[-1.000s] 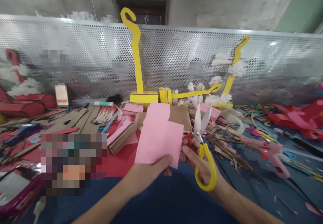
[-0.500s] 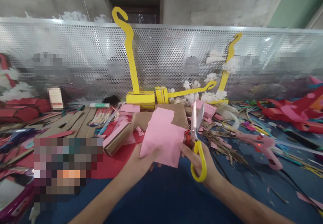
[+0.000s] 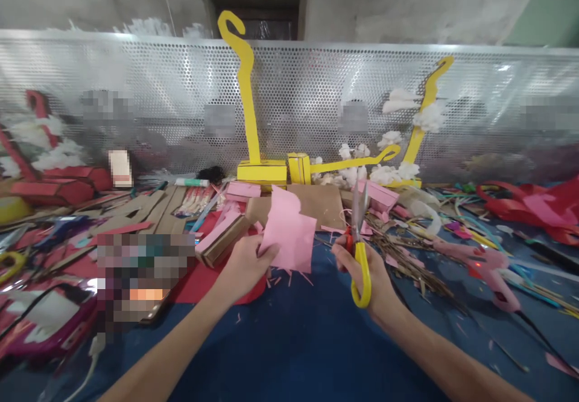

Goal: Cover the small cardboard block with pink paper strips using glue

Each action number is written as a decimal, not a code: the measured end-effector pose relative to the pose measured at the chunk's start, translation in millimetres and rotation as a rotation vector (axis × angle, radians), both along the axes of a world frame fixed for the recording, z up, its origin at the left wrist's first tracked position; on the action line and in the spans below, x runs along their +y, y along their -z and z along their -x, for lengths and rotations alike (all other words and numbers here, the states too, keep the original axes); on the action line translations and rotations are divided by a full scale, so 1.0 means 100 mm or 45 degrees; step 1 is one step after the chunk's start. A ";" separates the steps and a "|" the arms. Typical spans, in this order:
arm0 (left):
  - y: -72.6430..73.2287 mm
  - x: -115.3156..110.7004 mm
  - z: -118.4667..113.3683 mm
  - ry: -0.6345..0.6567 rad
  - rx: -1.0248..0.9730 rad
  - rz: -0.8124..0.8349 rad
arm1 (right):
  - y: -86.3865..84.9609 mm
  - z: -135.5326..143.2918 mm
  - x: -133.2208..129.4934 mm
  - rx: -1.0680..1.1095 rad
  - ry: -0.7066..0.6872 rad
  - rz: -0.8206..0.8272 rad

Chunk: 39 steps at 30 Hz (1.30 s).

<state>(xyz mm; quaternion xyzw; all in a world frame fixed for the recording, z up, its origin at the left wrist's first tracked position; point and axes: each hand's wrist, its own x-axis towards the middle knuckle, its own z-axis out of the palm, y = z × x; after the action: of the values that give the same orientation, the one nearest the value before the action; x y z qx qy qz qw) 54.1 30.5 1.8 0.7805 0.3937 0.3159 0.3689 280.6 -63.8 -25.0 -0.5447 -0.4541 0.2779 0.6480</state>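
Note:
A cut sheet of pink paper [image 3: 292,236] is pinched by its left edge in my left hand [image 3: 248,264], thumb on top. My right hand [image 3: 366,272] grips yellow-handled scissors [image 3: 362,269], their blades pointing up and away from me and nearly closed. Something red shows by the right fingers, partly hidden. The scissors and the paper are apart. Thin pink paper strips [image 3: 289,278] lie on the blue surface just below the sheet. Behind the paper is a piece of brown cardboard [image 3: 316,206], and a pink-topped cardboard box [image 3: 226,239] lies by my left hand.
Yellow hooked shapes on box bases [image 3: 261,172] stand against a perforated metal panel [image 3: 312,88]. A pink glue gun [image 3: 484,266] with a red light lies right, near dry stalks [image 3: 407,257]. Red paper [image 3: 217,284], purple and red items and scraps crowd the left side.
My right hand has let go of the paper's right edge and moved away with the scissors. The sheet has turned in my left hand. The view has shifted a little left.

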 end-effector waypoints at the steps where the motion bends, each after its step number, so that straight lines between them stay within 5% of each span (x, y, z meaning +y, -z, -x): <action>1: 0.01 0.01 0.00 0.004 0.000 -0.004 | -0.01 0.00 0.00 -0.010 0.002 0.008; 8: 0.08 0.03 -0.02 -0.025 0.021 -0.101 | -0.01 0.04 -0.03 0.037 -0.026 0.040; 12: -0.08 0.06 0.07 -0.137 0.065 -0.364 | -0.03 0.06 -0.03 0.090 -0.061 0.073; 18: -0.48 0.43 0.65 -0.713 0.227 -0.558 | -0.04 0.06 -0.03 0.101 -0.088 0.053; 20: -0.51 0.59 0.89 -0.735 0.287 -0.499 | -0.03 0.06 -0.02 0.095 -0.089 0.063; 26: -0.43 0.84 1.24 -0.738 0.420 -0.374 | 0.01 0.04 -0.04 0.076 -0.076 0.084; 39: -0.31 0.89 1.24 -0.783 0.366 -0.406 | 0.03 0.04 -0.02 0.172 -0.092 0.083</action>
<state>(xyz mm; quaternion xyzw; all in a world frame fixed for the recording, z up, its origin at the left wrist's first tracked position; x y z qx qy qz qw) -70.2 119.1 32.4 0.7099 0.6031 0.3567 0.0715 276.8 -66.0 -27.7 -0.5288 -0.4193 0.3519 0.6487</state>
